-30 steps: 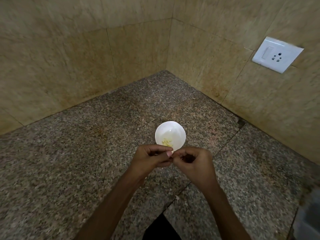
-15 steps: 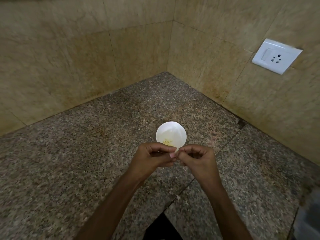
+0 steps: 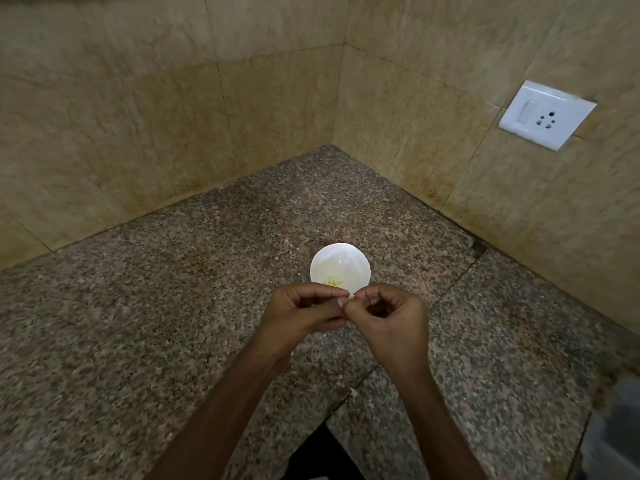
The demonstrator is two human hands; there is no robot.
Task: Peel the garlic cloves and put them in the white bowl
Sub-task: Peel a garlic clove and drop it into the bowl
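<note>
A small white bowl (image 3: 337,265) sits on the speckled granite counter (image 3: 173,323), with a few pale yellow garlic bits at its near side. Just in front of the bowl, my left hand (image 3: 301,311) and my right hand (image 3: 391,317) meet fingertip to fingertip. Between them they pinch a small pale garlic clove (image 3: 350,297), of which only a tip shows. Fingers of both hands are curled around it, and the rest of the clove is hidden.
Tan tiled walls meet in a corner behind the bowl. A white switch and socket plate (image 3: 547,115) is on the right wall. The counter's dark notch (image 3: 322,455) lies between my forearms. A blurred grey object (image 3: 613,431) is at the lower right edge.
Both hands have stayed together in front of the bowl, with only slight finger shifts on the clove. The bowl has not moved.
</note>
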